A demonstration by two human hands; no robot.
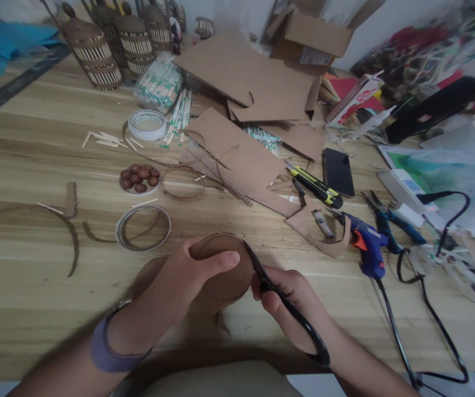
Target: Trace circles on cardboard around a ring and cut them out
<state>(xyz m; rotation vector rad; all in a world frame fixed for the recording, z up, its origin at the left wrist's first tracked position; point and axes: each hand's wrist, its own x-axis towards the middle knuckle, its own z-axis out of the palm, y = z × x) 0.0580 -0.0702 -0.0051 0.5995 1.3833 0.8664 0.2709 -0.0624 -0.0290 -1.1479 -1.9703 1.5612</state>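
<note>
My left hand [188, 275] grips a round piece of brown cardboard [231, 278], its thumb lying across the face. A curved line runs near the disc's edge. In my right hand [291, 300] is a pair of black-handled scissors [293, 311], fingers wrapped around the handles. The blades meet the disc's upper right edge. A second brown cardboard part [150, 273] shows partly behind my left wrist, and a small scrap [222, 324] hangs below the disc.
Left of centre lie a tape ring [117, 231], a dish of brown nuts [139, 177] and a tape roll [146, 125]. Cardboard sheets [237, 149] cover the middle back. To the right are a utility knife [316, 184], phone [338, 172], blue glue gun [367, 242] with cord, and pliers [390, 220].
</note>
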